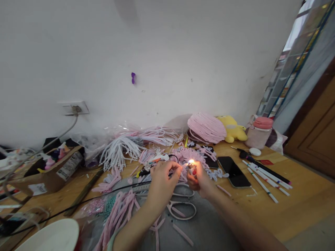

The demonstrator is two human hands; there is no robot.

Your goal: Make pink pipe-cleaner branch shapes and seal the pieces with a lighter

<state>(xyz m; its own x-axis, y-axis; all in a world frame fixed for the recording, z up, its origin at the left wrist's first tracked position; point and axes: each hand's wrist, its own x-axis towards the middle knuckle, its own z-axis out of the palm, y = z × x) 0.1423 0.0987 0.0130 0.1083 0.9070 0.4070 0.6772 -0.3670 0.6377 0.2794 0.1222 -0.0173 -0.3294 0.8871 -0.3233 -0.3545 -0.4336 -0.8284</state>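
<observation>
My right hand (pixel 200 179) is wrapped around a lighter (pixel 193 170) with a reddish part, and a flame burns at its top. My left hand (pixel 164 174) is closed in a pinch beside it. A small pale piece (pixel 184 165) sticks out from its fingertips toward the flame; its kind is too small to tell. Below the hands, scissors (pixel 183 211) lie on a grey mat (pixel 209 223), their blades partly hidden by my left arm. Cut pink pipe cleaners (pixel 182 234) lie around them. Behind the hands is a heap of pink fuzzy pieces (pixel 187 153).
A phone (pixel 234 170) and several striped white sticks (pixel 269 177) lie to the right. White pipe cleaner bundles (pixel 120 150), a pink coil (pixel 206 127), a yellow plush toy (pixel 232 129) and a pink-lidded jar (pixel 259 134) line the wall. At left are a cardboard box (pixel 52 174) and a white plate (pixel 52 237).
</observation>
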